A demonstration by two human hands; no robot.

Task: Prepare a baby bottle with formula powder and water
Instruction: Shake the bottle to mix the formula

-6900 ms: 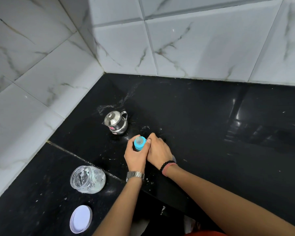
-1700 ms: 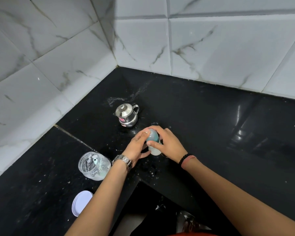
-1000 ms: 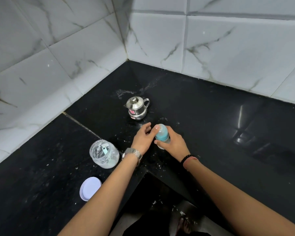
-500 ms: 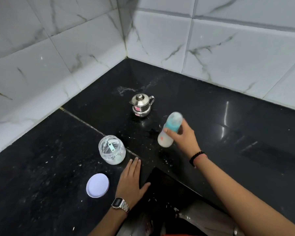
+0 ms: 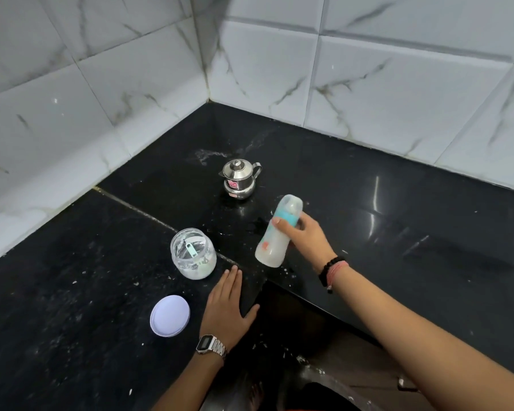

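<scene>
My right hand (image 5: 306, 237) grips a baby bottle (image 5: 275, 241) around its blue collar, holding it tilted above the black counter (image 5: 398, 232). The bottle holds white liquid and has a clear cap on top. An open clear jar of formula powder (image 5: 193, 253) with a scoop inside stands to its left. My left hand (image 5: 227, 307) lies flat on the counter, palm down, just in front of the jar and holding nothing. The jar's white lid (image 5: 169, 315) lies left of that hand.
A small steel pot with a lid (image 5: 240, 179) stands behind the bottle, toward the corner. White marble-tiled walls (image 5: 368, 84) close off the back and left. The counter's front edge steps inward by my left hand. Powder specks dot the counter.
My left hand let go of the bottle and came down flat on the counter by the jar. My right hand lifted the capped bottle off the counter and tilted it.
</scene>
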